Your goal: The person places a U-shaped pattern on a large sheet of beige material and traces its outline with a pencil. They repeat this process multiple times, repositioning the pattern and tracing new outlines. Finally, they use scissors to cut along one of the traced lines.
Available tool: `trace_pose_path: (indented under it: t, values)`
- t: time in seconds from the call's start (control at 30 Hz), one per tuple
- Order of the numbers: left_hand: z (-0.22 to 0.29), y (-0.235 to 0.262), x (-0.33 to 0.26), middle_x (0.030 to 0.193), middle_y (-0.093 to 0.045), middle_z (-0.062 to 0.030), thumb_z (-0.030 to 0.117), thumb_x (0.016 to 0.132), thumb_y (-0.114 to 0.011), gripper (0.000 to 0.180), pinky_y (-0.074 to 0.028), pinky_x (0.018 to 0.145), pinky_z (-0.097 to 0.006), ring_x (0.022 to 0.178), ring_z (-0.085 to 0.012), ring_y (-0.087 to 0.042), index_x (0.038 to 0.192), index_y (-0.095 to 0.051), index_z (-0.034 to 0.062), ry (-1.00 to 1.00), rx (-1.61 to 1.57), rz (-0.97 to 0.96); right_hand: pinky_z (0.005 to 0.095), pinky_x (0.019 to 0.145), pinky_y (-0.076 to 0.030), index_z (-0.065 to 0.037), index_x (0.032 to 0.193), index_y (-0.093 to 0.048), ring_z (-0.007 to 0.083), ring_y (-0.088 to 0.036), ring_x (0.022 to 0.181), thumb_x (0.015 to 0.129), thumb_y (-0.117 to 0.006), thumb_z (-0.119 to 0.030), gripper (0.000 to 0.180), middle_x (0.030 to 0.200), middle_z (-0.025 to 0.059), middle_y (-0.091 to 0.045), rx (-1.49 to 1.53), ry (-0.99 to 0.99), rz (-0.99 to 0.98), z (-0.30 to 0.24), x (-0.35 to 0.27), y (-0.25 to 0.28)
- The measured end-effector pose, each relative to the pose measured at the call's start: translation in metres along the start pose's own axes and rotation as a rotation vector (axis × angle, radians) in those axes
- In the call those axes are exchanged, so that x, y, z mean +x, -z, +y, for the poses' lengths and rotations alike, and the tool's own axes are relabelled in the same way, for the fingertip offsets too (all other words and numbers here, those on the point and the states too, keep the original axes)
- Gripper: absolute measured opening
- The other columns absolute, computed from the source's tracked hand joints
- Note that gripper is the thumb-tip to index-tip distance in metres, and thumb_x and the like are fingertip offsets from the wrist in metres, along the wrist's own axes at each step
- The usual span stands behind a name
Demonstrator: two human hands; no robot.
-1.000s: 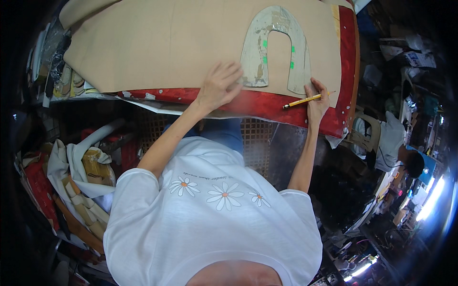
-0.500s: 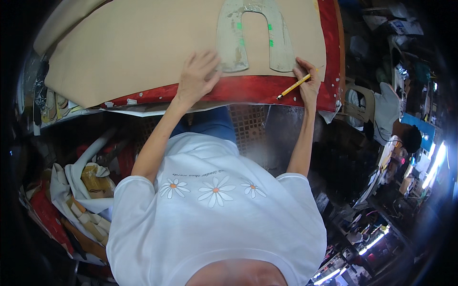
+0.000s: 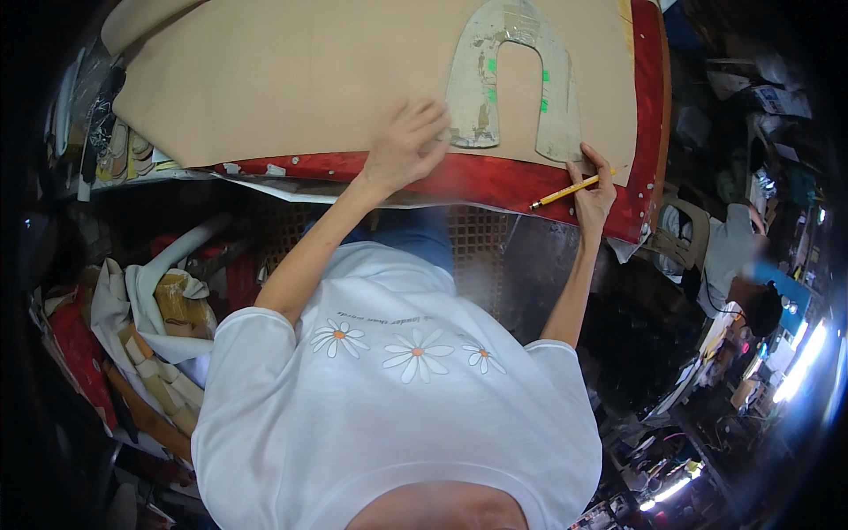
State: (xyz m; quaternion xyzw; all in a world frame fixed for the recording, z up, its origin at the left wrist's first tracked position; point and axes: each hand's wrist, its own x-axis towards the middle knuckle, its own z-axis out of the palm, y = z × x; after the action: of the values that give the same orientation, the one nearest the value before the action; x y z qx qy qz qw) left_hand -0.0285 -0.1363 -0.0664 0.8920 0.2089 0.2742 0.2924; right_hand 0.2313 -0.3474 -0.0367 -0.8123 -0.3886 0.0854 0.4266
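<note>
A flat grey-beige U-shaped template (image 3: 473, 93) with green marks along its inner edges lies on a large tan sheet of material (image 3: 291, 84). Its two legs point toward me. Beside the left leg is my left hand (image 3: 408, 146), slightly blurred, with fingers loosely bent and thumb apart; nothing shows in it. My right hand (image 3: 598, 190) holds a yellow pencil (image 3: 558, 193), tilted, with its eraser end toward me and its point to the far right. The fingertips of that hand are at the lower end of the template's right leg.
Under the sheet, a red table covering (image 3: 495, 184) shows along the near and right edges. Scraps and rolled material (image 3: 163, 327) are piled at lower left. A chair (image 3: 676, 238) stands right of the table. Several light-coloured cut pieces (image 3: 124, 146) lie at the left end.
The view has shifted, so table and template appear farther right and lower. The fingers of my left hand are more bent. My right hand keeps the pencil by the template's right leg.
</note>
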Motion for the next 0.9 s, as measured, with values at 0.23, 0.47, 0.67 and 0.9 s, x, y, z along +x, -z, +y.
trace_pose_path:
  t: [0.23,0.47,0.67,0.9]
  values:
    - [-0.002,0.000,-0.001,0.130,-0.059,-0.0095,0.018,0.082,-0.068,0.039,-0.029,0.111,-0.045,0.128,-0.0250,-0.049,0.118,-0.065,0.0055,-0.010,0.018,-0.009,0.0279,0.097,-0.042,-0.003,0.117,-0.062,0.0149,-0.057,0.110,0.081,-0.076,-0.009,0.039,0.115,0.0069,-0.065,0.019,0.002,-0.023,0.002,-0.001,0.003]
    - [0.006,0.010,0.007,0.129,-0.059,-0.0115,0.019,0.080,-0.072,0.042,-0.035,0.108,-0.043,0.126,-0.0279,-0.050,0.119,-0.064,0.0053,0.049,-0.102,0.079,0.0330,0.096,-0.044,-0.004,0.130,-0.048,0.0206,-0.059,0.107,0.088,-0.068,-0.011,0.047,0.112,0.0133,-0.065,0.363,-0.044,0.070,0.003,0.000,0.006]
    - [-0.011,0.037,0.077,0.139,-0.049,-0.0153,0.028,0.074,-0.077,0.059,-0.039,0.105,-0.040,0.125,-0.0321,-0.049,0.125,-0.059,0.0039,-0.083,0.010,-0.127,0.0279,0.070,-0.048,-0.003,0.124,-0.041,0.0121,-0.057,0.072,0.100,-0.050,-0.026,0.035,0.074,0.0050,-0.057,0.697,-0.094,0.284,-0.016,0.004,0.020]
    - [-0.011,0.015,0.131,0.145,-0.036,-0.0253,0.038,0.056,-0.086,0.102,-0.037,0.107,-0.040,0.132,-0.0352,-0.041,0.136,-0.041,-0.0072,-0.156,0.351,-0.605,0.0242,0.075,-0.052,0.001,0.105,-0.062,0.0105,-0.063,0.080,0.095,-0.060,-0.013,0.017,0.087,0.0065,-0.065,0.413,-0.129,-0.080,-0.086,-0.013,-0.048]
